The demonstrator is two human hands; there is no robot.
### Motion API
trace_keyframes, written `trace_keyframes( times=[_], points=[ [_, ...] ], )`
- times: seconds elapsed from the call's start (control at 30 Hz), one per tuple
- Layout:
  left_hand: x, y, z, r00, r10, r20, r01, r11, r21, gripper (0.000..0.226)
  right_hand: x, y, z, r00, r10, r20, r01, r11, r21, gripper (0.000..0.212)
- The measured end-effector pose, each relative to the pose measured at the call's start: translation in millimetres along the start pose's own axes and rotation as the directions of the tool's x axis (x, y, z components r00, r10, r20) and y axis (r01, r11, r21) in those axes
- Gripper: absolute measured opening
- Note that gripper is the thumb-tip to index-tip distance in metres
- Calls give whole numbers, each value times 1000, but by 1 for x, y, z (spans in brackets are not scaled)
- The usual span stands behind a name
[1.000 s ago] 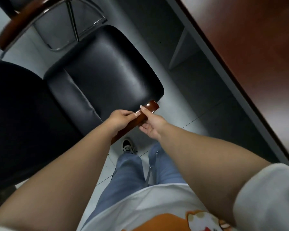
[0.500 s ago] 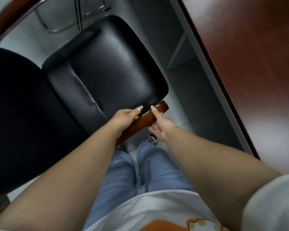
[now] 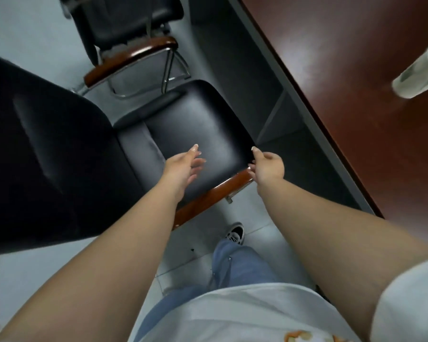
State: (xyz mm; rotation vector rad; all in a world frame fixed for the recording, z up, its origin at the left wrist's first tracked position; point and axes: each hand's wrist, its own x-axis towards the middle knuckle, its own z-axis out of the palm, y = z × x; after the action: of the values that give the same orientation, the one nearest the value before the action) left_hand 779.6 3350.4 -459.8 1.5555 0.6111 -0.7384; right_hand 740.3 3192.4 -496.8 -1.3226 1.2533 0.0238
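Note:
A black leather office chair (image 3: 195, 129) stands in front of me, its seat facing up and its tall backrest (image 3: 35, 149) at the left. Its near wooden armrest (image 3: 215, 196) runs below my hands. My left hand (image 3: 183, 164) hovers over the seat with relaxed, spread fingers and holds nothing. My right hand (image 3: 267, 166) is just above the armrest's far end, fingers loosely curled, holding nothing.
A dark red-brown desk (image 3: 356, 82) fills the right side, with a white cylindrical object (image 3: 420, 75) on it. The chair's far wooden armrest (image 3: 131, 60) on a chrome frame and a second black chair (image 3: 126, 23) are at the top. My legs and a shoe (image 3: 235, 233) stand on the grey tiled floor.
Both hands have let go of the near wooden armrest and moved apart, the left over the seat. The chair now sits farther from me and closer under the desk.

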Motion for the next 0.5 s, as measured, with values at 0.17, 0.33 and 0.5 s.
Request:
trace_keyframes(
  times=[0.17,0.33,0.5],
  points=[
    [-63,-34,-57,999,43,6,-42,995,-89,24,-86,11,29,981,-129,145,118,990,79,12],
    [-123,-96,-149,996,19,-87,-39,971,-237,26,-185,88,78,912,-55,407,89,994,-66,24],
    [-168,-140,-242,963,-10,-268,-104,908,-406,21,-259,138,115,823,17,568,180,941,-288,15]
  ],
)
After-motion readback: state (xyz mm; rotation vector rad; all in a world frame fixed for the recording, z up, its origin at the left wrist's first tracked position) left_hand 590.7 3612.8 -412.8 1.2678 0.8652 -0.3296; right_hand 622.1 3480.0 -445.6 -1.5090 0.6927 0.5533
